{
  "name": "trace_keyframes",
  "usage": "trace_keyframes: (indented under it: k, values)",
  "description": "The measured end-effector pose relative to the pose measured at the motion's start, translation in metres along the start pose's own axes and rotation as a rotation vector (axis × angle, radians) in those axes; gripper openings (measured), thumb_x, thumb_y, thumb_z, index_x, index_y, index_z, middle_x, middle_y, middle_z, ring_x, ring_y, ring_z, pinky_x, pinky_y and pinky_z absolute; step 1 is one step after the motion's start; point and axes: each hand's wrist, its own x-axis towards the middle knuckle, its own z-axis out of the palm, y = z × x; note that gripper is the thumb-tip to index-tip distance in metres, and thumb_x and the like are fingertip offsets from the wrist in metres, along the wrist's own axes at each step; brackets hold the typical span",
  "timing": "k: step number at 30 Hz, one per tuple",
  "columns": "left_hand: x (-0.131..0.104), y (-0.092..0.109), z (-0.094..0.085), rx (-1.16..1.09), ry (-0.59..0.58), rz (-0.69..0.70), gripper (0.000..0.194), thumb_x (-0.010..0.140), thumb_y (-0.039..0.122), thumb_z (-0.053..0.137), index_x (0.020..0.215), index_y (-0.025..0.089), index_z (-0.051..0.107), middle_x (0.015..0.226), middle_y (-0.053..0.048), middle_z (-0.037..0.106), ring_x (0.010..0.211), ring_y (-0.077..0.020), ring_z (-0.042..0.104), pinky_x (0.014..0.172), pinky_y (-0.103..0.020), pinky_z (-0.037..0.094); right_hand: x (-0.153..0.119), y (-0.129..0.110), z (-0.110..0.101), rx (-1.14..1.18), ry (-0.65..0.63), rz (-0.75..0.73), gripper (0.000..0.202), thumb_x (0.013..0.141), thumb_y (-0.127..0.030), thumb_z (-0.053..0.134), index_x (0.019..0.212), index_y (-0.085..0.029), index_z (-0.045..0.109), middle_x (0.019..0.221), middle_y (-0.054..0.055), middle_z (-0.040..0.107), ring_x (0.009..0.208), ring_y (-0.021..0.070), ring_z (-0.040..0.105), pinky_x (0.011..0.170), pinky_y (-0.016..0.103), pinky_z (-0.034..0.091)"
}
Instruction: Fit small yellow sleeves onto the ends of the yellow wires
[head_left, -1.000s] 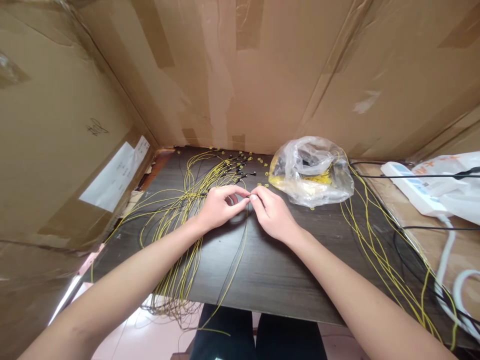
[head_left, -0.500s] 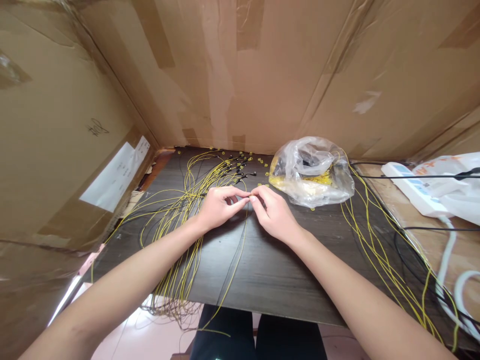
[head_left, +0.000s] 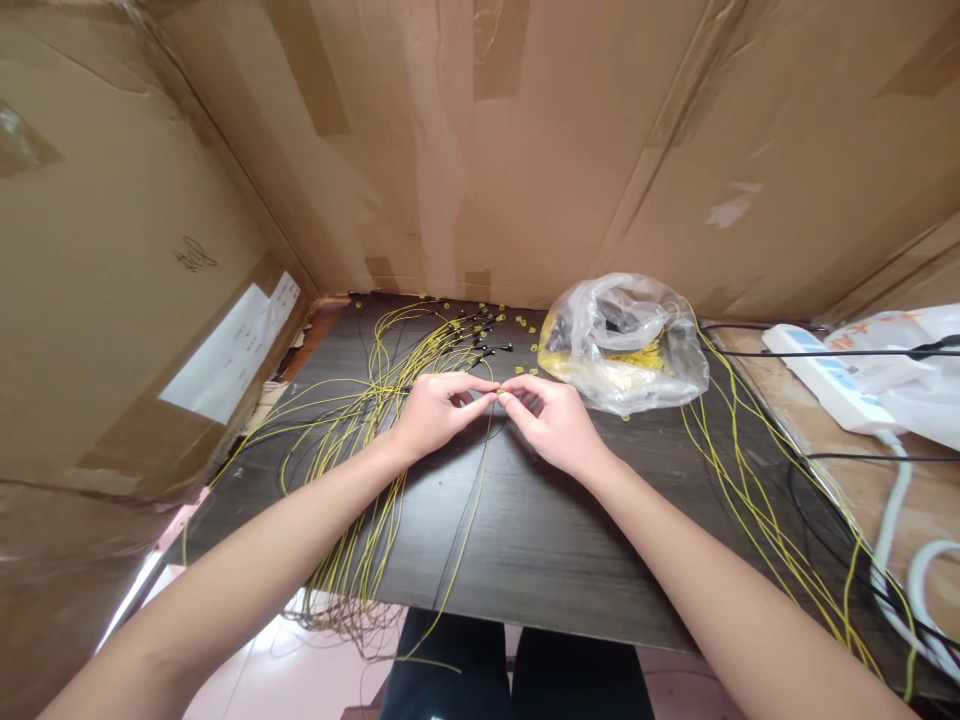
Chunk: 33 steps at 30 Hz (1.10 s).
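My left hand (head_left: 442, 415) is closed in a pinch at the middle of the dark table (head_left: 555, 560). From its fingertips a thin yellow wire (head_left: 471, 515) hangs down, lying over the table and past its front edge. My right hand (head_left: 555, 425) also pinches, its thumb and forefinger nearly touching the left fingertips. A tiny yellow piece (head_left: 500, 391) shows between the two hands, mostly covered by fingers. Just left of my left hand spreads a bundle of yellow wires (head_left: 382, 400) with black ends (head_left: 480, 352).
Several small yellow pieces (head_left: 521, 321) lie scattered at the back. A clear plastic bag (head_left: 637, 390) with yellow pieces stands behind my right hand. More yellow wires (head_left: 739, 480) and a white power strip (head_left: 829, 380) are at the right. Cardboard walls (head_left: 450, 150) enclose the back and left.
My right hand has shifted slightly right, and its fingertips have opened a small gap from the left ones. The hanging wire has swung a little to the left.
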Motion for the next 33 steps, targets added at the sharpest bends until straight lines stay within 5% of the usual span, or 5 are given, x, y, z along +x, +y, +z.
trace_keyframes:
  k: [20,33]
  values:
    - [0.001,0.006,-0.003,-0.028,-0.022,0.052,0.013,0.093,0.024,0.070,0.100,0.018,0.079,0.089,-0.005,0.078,0.068,-0.0114,0.067,0.064,-0.023,0.053,0.000,-0.004,0.001,-0.034,-0.054,-0.076,0.027,0.103,-0.031,0.043,0.083,-0.021,0.057,0.076,0.003,0.064,0.070,0.0168,0.058,0.069,0.028,0.042]
    - [0.000,0.008,-0.002,-0.083,-0.037,-0.111,0.013,0.089,0.027,0.072,0.095,0.018,0.079,0.084,-0.003,0.077,0.056,-0.0084,0.060,0.056,-0.020,0.050,-0.001,-0.005,0.001,0.027,-0.059,-0.022,0.014,0.097,-0.028,0.051,0.087,-0.020,0.058,0.079,0.002,0.062,0.071,0.0163,0.056,0.066,0.028,0.041]
